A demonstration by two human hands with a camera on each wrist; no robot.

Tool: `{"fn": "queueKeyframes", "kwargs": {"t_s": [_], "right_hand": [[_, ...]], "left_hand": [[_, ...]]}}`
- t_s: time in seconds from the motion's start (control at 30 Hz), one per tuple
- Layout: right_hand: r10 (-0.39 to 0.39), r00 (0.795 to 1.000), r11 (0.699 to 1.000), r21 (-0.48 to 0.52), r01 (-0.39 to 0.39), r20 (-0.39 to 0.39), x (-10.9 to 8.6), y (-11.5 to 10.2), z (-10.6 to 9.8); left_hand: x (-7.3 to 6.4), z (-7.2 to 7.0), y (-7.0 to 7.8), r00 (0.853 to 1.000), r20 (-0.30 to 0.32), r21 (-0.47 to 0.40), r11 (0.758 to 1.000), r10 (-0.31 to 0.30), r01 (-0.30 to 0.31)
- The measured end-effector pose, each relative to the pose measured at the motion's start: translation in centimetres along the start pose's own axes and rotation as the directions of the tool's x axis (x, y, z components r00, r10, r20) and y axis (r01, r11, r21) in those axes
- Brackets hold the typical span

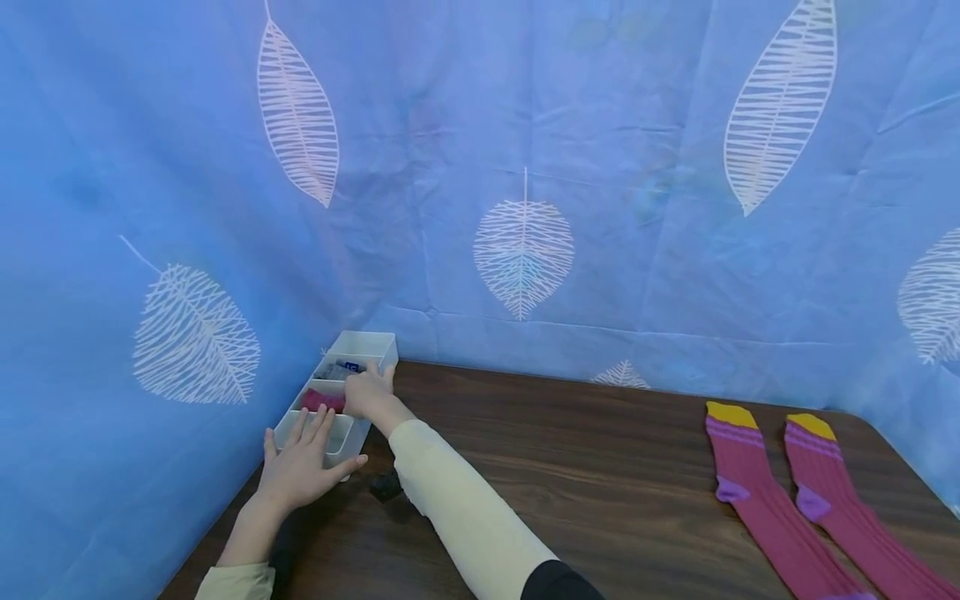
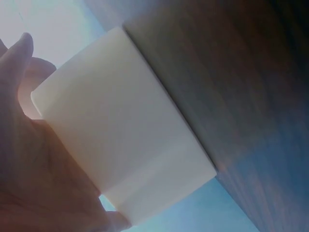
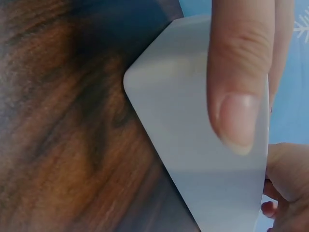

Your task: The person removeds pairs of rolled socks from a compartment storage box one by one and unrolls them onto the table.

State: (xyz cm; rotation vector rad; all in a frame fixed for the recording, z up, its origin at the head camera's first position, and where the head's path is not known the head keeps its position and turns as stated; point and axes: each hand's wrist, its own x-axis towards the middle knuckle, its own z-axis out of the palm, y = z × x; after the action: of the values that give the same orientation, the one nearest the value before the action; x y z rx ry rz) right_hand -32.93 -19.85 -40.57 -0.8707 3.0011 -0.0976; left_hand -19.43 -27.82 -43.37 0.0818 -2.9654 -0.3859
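In the head view a white divided storage box (image 1: pixel 363 425) stands at the left of the table. Its compartments hold a folded maroon item (image 1: pixel 324 401) and, farther back, a greyish packet with a blue mark (image 1: pixel 348 366). My left hand (image 1: pixel 300 471) spreads its straight fingers over the box's near end, with the thumb by the near right corner. My right hand (image 1: pixel 369 393) reaches over the right-hand rim. In the right wrist view its thumb (image 3: pixel 241 92) lies along the outer wall, the other fingers over the rim, pinching the wall. Those fingertips are hidden inside.
Two maroon socks with yellow toes, one sock (image 1: pixel 757 475) left of the other sock (image 1: pixel 840 483), lie flat at the table's right. A blue leaf-print cloth (image 1: pixel 637 267) hangs behind and along the left. A small black object (image 1: pixel 386 486) shows beneath my right sleeve.
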Motion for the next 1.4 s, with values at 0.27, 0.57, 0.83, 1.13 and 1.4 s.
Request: {"fn": "queueKeyframes", "kwargs": {"t_s": [0.27,0.57,0.83,1.13,1.4], "right_hand": [[-0.023,0.994,1.000,0.000,0.023,-0.107,-0.6,0.3,0.4],[-0.034,0.986,0.999,0.009,0.036,-0.161,-1.2,0.7,-0.6],[-0.059,0.982,0.997,0.033,0.066,-0.181,-1.9,0.9,-1.7],[-0.078,0.975,0.993,0.073,0.095,-0.206,-2.8,2.0,-3.5],[-0.045,0.969,0.983,0.162,0.086,-0.241,-3.5,4.1,-4.1]], "left_hand": [[-0.1,0.0,0.3,1.000,0.008,0.010,1.000,-0.013,0.013],[0.5,0.2,-0.1,1.000,0.012,0.019,1.000,-0.019,0.018],[0.3,0.2,0.0,1.000,0.014,0.015,1.000,-0.019,0.019],[0.5,0.2,-0.2,1.000,0.017,0.025,1.000,-0.008,0.007],[0.3,-0.1,-0.2,1.000,0.021,0.012,1.000,0.003,-0.003]]}}
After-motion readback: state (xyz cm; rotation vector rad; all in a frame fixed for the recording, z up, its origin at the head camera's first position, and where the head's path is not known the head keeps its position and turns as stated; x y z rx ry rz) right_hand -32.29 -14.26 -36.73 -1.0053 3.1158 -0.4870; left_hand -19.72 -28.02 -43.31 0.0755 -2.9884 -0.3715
